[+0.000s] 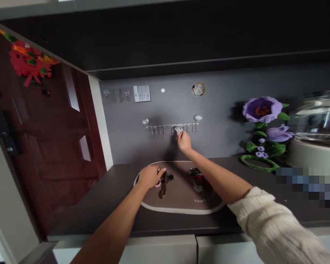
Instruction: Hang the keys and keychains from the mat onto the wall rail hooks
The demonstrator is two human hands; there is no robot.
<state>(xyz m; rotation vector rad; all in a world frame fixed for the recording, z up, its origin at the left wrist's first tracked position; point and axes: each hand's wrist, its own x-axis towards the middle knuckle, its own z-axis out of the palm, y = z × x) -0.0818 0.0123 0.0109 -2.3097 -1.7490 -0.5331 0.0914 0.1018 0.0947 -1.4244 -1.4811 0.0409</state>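
Note:
My right hand (pixel 184 142) is raised to the wall and closed in a pinch on a small pale silver thing, which looks like a key (pixel 178 129). It is level with the hooks of a clear hook rail (pixel 172 126); I cannot tell whether it hangs on one. My left hand (pixel 149 176) rests low over the left part of a brown mat (pixel 178 206), thumb apart from the fingers. Beside its thumb lies a bunch of keys (pixel 169 176) with a brown strap (pixel 162 191) and a pink ring, partly hidden by the hand. Its fingertips are hidden.
A second dark and red bunch (pixel 195 174) lies on the mat, by my right forearm. Purple artificial flowers (pixel 262 110) and a glass-topped appliance (pixel 317 124) stand at the right. A dark shelf (pixel 181 33) overhangs the counter. A red-brown door (pixel 49 157) is at the left.

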